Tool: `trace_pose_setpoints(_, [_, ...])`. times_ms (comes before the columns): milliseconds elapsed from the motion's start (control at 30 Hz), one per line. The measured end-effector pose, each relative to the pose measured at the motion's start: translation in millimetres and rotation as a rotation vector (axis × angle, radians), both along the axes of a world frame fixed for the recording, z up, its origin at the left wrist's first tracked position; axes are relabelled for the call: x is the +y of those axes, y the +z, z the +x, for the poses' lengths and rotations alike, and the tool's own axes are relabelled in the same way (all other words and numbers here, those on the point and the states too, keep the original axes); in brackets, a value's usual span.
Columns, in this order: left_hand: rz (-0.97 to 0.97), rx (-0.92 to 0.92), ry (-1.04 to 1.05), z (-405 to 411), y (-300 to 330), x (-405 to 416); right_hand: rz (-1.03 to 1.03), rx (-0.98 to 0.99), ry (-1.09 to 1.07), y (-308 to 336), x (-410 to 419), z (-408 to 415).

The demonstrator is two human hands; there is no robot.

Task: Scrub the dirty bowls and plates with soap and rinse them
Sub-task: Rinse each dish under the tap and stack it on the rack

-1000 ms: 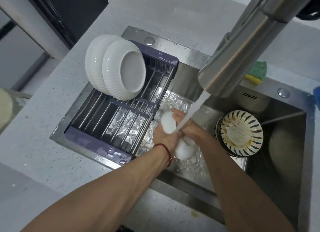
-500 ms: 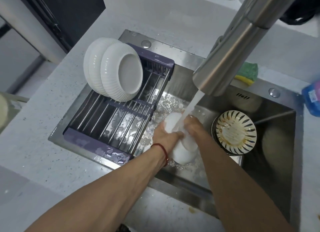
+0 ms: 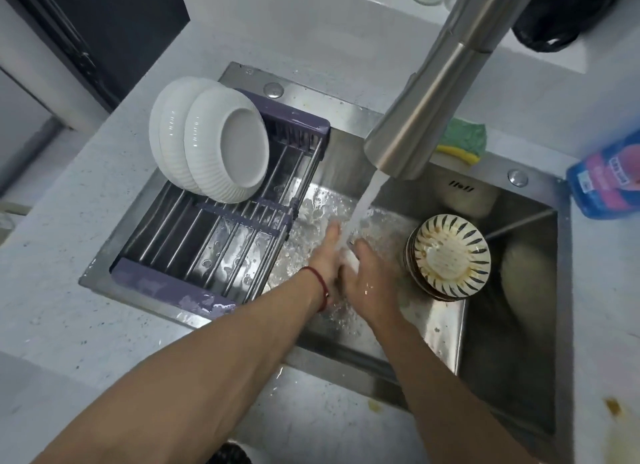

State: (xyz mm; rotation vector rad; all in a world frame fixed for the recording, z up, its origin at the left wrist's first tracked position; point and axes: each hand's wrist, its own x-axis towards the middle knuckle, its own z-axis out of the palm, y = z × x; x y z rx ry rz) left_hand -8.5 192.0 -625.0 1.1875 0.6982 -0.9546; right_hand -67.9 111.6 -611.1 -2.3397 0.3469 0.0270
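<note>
My left hand (image 3: 329,256) and my right hand (image 3: 367,283) are side by side under the running water (image 3: 363,204) from the steel faucet (image 3: 433,93), fingers mostly straight. Only a small white patch (image 3: 350,257) shows between the palms; I cannot tell whether it is a dish or foam. A stack of dirty striped bowls (image 3: 450,256) stands in the sink just right of my right hand. Two clean white ribbed bowls (image 3: 225,145) lean upright at the far end of the purple drying rack (image 3: 221,242).
The steel sink (image 3: 381,356) drops to a deeper part on the right, where a pale dish (image 3: 526,276) lies in shadow. A green and yellow sponge (image 3: 464,138) sits behind the faucet. A blue soap bottle (image 3: 609,179) stands on the counter at right.
The large white thing seen in my hands before is now almost fully covered. Both hands have drawn together with straighter fingers under the stream.
</note>
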Motion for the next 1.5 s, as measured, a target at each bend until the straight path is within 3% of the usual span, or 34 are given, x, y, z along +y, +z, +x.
trace_pose_setpoints(167, [0.263,-0.068,0.023,16.5,-21.0,24.9,-0.273,-0.022,0.443,-17.5,-19.3,-19.7])
trace_pose_setpoints(267, [0.311,-0.108,-0.019,16.8,-38.1,33.6,-0.111,0.232,0.428,-26.2,-46.4,-19.9])
trace_pose_setpoints(400, [0.225,-0.105,-0.078,6.0,-66.6,28.6,-0.350,0.402,0.423,-62.5,-43.7,22.2])
trace_pose_setpoints(467, [0.098,-0.072,-0.025,4.0,-60.0,23.2,-0.276,0.389,0.469,-71.1,-13.2,37.2])
trace_pose_setpoints(567, [0.074,-0.014,0.098,6.7,-50.1,28.5,0.039,0.308,0.548,-51.3,1.2,19.2])
trace_pose_setpoints(667, [0.127,-0.008,0.048,9.9,-44.1,27.9,-0.163,0.172,0.685,-35.7,-38.0,-19.8])
trace_pose_setpoints(800, [0.220,-0.146,-0.034,1.2,-44.9,20.7,-0.496,0.403,0.446,-52.3,-56.0,1.9])
trace_pose_setpoints(867, [0.174,-0.109,0.002,-4.2,-54.7,18.8,-0.493,0.378,0.398,-63.7,-32.5,30.2])
trace_pose_setpoints(1000, [0.149,-0.013,0.067,3.4,-76.3,30.4,-0.296,0.272,0.732,-49.6,-13.9,27.1])
trace_pose_setpoints(1100, [0.200,-0.001,0.074,6.7,-66.8,33.3,-0.482,0.173,0.963,-38.9,-60.9,-5.2])
trace_pose_setpoints(1200, [0.186,0.011,0.147,-3.7,-62.0,25.9,-0.621,0.294,0.693,-46.4,-76.4,7.1])
trace_pose_setpoints(1300, [0.166,0.023,0.195,-5.4,-40.4,18.0,-0.482,0.273,0.589,-51.6,-28.8,41.8])
trace_pose_setpoints(1400, [0.203,0.019,0.139,10.0,-29.2,30.0,-0.282,0.201,0.895,-37.1,-23.8,27.6])
trace_pose_setpoints(1500, [0.371,-0.038,0.008,14.3,-21.3,38.4,-0.421,0.135,1.092,-29.7,-74.4,-2.1])
